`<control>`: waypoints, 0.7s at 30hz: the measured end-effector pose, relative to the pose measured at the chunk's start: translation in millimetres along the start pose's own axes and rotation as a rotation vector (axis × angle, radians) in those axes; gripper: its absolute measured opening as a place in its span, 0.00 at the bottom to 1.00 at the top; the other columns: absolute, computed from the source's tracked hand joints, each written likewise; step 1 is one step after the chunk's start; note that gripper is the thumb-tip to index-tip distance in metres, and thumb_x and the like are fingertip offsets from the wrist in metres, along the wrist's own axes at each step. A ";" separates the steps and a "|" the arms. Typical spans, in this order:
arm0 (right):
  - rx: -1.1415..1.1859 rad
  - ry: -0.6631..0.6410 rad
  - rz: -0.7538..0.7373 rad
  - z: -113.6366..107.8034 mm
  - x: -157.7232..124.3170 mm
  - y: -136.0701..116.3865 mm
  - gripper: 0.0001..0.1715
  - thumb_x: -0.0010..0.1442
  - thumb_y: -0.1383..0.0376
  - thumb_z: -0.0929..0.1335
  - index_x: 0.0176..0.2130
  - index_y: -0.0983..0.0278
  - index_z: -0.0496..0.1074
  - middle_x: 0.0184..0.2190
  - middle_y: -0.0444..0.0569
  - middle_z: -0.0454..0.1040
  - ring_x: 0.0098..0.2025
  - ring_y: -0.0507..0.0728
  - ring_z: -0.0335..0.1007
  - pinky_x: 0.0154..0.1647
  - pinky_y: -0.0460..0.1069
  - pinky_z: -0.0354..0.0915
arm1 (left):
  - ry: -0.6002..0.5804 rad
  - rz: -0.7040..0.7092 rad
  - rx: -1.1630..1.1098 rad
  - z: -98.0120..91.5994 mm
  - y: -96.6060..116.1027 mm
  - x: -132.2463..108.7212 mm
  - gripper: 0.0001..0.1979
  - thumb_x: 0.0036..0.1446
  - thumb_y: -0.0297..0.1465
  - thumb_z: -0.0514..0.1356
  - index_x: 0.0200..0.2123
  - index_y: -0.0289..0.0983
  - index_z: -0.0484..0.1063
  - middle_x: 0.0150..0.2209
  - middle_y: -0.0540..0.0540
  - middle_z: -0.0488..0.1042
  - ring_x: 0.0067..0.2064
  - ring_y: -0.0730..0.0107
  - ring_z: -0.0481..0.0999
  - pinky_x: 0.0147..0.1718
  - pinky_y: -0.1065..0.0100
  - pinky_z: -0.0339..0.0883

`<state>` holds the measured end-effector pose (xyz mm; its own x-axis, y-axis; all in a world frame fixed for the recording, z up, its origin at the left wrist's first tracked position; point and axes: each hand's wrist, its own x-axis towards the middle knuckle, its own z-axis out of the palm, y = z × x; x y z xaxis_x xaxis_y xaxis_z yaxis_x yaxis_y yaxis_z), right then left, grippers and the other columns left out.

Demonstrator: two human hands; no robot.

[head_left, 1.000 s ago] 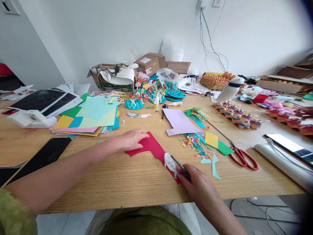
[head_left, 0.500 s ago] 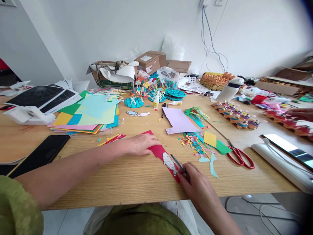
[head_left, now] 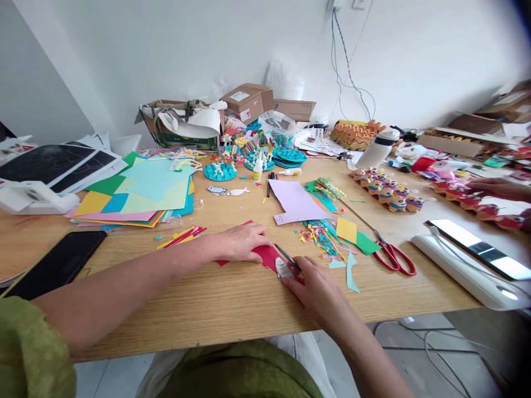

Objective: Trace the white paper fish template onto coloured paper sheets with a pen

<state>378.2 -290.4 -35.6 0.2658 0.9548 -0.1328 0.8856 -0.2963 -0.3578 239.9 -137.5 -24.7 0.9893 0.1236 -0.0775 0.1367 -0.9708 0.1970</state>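
Note:
A strip of red paper [head_left: 264, 255] lies on the table in front of me. My left hand [head_left: 240, 243] presses down on its far part with fingers laid out, covering the middle of it. On the near end is a white paper fish cutout [head_left: 284, 268], partly hidden under my right hand. My right hand [head_left: 313, 284] is closed on a dark pen [head_left: 287, 256], its tip pointing up and away, while thumb and fingers rest at the fish. Two more fish cutouts [head_left: 237, 192] lie farther back.
Red-handled scissors [head_left: 394, 258], paper scraps [head_left: 321, 240] and a lilac sheet [head_left: 296, 199] lie to the right. Coloured paper [head_left: 161, 190] is stacked left, near a black phone [head_left: 62, 262]. A glue bottle [head_left: 258, 168] stands behind. Another person's hand [head_left: 498, 189] is at far right.
My right hand has moved left and away from me along the red strip, now covering more of the fish. The strip has turned, and its left corner shows below my left hand.

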 end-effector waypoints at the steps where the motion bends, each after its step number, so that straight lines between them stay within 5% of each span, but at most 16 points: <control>1: -0.003 -0.008 0.007 -0.3 0.1 0.1 0.08 0.54 0.63 0.64 0.34 0.65 0.67 0.35 0.52 0.71 0.37 0.59 0.67 0.32 0.48 0.55 | 0.006 -0.002 0.004 0.2 -0.7 -0.3 0.19 0.53 0.36 0.60 0.48 0.37 0.67 0.44 0.43 0.67 0.46 0.61 0.65 0.44 0.65 0.60; 21: 0.060 0.019 -0.018 0.5 3.1 6.5 0.06 0.52 0.64 0.65 0.31 0.66 0.66 0.33 0.51 0.69 0.34 0.56 0.65 0.31 0.47 0.55 | 0.060 0.031 0.065 4.4 -6.6 0.8 0.20 0.52 0.39 0.60 0.47 0.39 0.67 0.43 0.43 0.66 0.46 0.61 0.66 0.45 0.63 0.60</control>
<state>384.6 -289.4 -38.7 0.2576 0.9602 -0.1083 0.8661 -0.2791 -0.4147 239.5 -131.9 -30.3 0.9945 0.1035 -0.0136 0.1044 -0.9855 0.1340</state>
